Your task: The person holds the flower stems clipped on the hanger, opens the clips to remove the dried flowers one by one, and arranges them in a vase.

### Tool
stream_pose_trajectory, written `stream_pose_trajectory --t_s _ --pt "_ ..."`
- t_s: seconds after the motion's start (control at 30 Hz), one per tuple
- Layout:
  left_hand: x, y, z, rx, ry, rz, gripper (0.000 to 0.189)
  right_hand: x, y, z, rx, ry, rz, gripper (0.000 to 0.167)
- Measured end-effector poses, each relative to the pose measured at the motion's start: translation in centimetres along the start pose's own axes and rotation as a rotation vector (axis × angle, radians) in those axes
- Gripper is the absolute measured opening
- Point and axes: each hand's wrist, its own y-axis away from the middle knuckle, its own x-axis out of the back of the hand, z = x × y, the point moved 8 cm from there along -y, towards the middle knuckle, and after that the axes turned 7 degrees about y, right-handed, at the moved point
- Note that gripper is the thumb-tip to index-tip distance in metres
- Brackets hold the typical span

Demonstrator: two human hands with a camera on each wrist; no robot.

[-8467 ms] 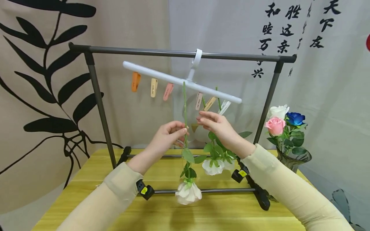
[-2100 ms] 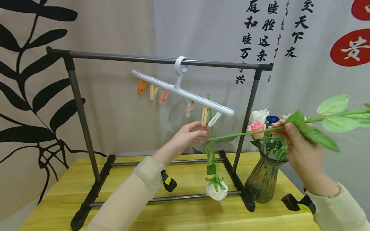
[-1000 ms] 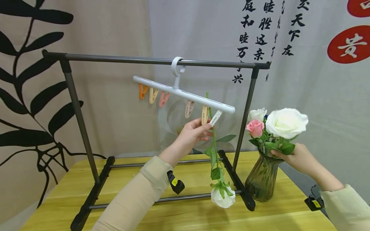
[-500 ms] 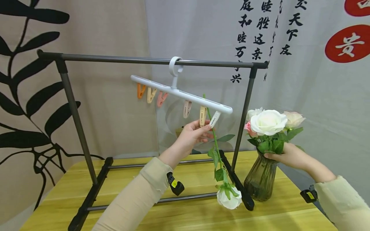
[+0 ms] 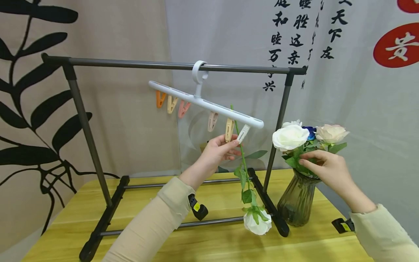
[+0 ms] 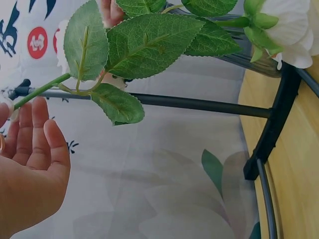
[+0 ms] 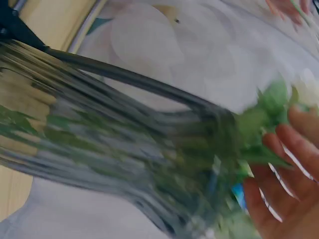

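My left hand (image 5: 218, 151) is at the white clothespin (image 5: 243, 134) near the hanger's lower right end, thumb and fingers pinching its lower part. Beside that clip hangs a white rose (image 5: 257, 222) upside down, its green stem passing by my fingers; the left wrist view shows its leaves (image 6: 149, 47) close up. My right hand (image 5: 330, 173), fingers loosely extended, is by the leaves above the mouth of the glass vase (image 5: 296, 203). A large white rose (image 5: 290, 137) stands in the vase. In the right wrist view the vase is blurred, and the fingers (image 7: 286, 184) lie beside the greenery.
A white hanger (image 5: 204, 104) tilts down to the right from the dark rack's top bar (image 5: 137, 64). Other clothespins hang along it, including an orange one (image 5: 160, 99). A pale pink rose (image 5: 331, 134) and a blue rose (image 5: 309, 133) share the vase on the wooden table (image 5: 196, 247).
Earlier two roses hung at the hanger's right; now one does. The right hand carried a white rose to the vase, and its bloom has shifted left. The left hand stayed at the clip.
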Motion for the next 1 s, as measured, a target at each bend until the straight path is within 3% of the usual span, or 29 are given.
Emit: stream_pose_trajectory --t_s 0.17,0.43,0.53,0.63,0.7,0.77,0.83,0.93,1.0 --pt "0.2 0.2 -0.2 0.006 0.011 0.015 0.03 -1.2 0.2 -1.5 0.115 0.071 0.123 0.009" --pt "0.6 0.4 -0.3 0.006 0.011 0.02 0.032 -1.5 0.1 -0.7 0.035 0.035 0.18 0.011" --pt "0.5 0.3 -0.2 0.001 0.002 0.019 0.032 -0.1 0.2 -1.5 0.048 0.002 0.34 0.01" --pt "0.2 0.2 -0.3 0.004 0.0 0.007 0.033 1.4 1.0 -4.2 0.172 -0.081 0.557 0.012" --pt "0.0 0.2 -0.3 0.003 -0.002 0.002 0.034 1.7 1.3 -6.9 0.285 -0.168 0.606 0.012" --pt "0.0 0.1 -0.3 0.001 -0.001 0.009 0.034 1.2 0.9 -9.5 0.322 -0.306 0.514 0.013" --pt "0.0 0.1 -0.2 -0.01 -0.009 0.024 0.034 -0.1 -0.2 -11.5 0.27 -0.481 0.321 0.022" --pt "-0.1 0.1 -0.4 -0.025 -0.016 0.041 0.034 -2.6 -2.3 -13.1 0.068 -0.709 0.034 0.043" --pt "-0.3 0.2 -0.7 -0.025 -0.017 0.037 0.035 -3.9 -3.8 -13.5 -0.036 -0.796 -0.081 0.053"
